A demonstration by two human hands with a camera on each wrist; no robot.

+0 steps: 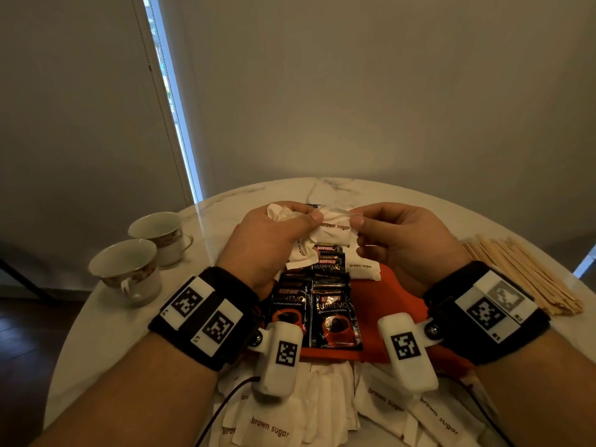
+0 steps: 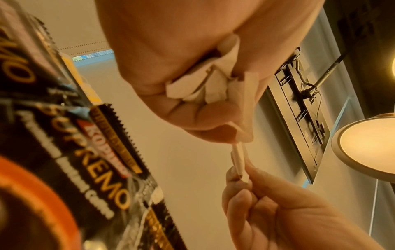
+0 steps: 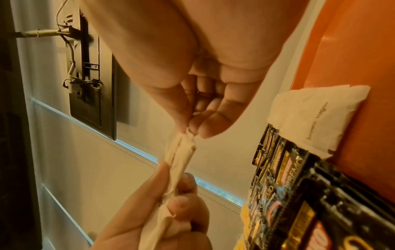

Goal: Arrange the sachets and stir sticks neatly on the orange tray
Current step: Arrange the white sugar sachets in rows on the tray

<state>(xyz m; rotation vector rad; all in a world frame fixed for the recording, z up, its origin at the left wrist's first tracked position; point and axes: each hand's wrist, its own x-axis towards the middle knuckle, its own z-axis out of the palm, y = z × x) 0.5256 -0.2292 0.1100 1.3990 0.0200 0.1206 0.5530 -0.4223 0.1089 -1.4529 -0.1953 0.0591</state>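
Right-hand grip: the right hand (image 1: 398,240) pinches one end of a white brown sugar sachet (image 1: 335,228) between thumb and forefinger; the remaining fingers are curled in, holding nothing.
Left-hand grip: the left hand (image 1: 274,243) pinches the opposite end of the same sachet and also clasps a crumpled bunch of further white sachets (image 2: 198,88) in the palm.
Sachet position: held in the air between both hands, above the far part of the orange tray (image 1: 387,285).
Handling, judged: light, soft paper packet with loose contents; creases easily and could tear under a hard pull. Take hold at the flat sealed ends.
On the tray: black coffee sachets (image 1: 316,304) overlap in rows; one brown sugar packet (image 1: 362,269) lies just beside them.
Off the tray: more loose sugar sachets (image 1: 322,411) are piled on the marble table (image 1: 96,333) at the near edge.
Stir sticks: a wooden stir stick pile (image 1: 522,275) lies on the table, right of the tray.
Other items: two cups (image 1: 142,256) stand to the left.
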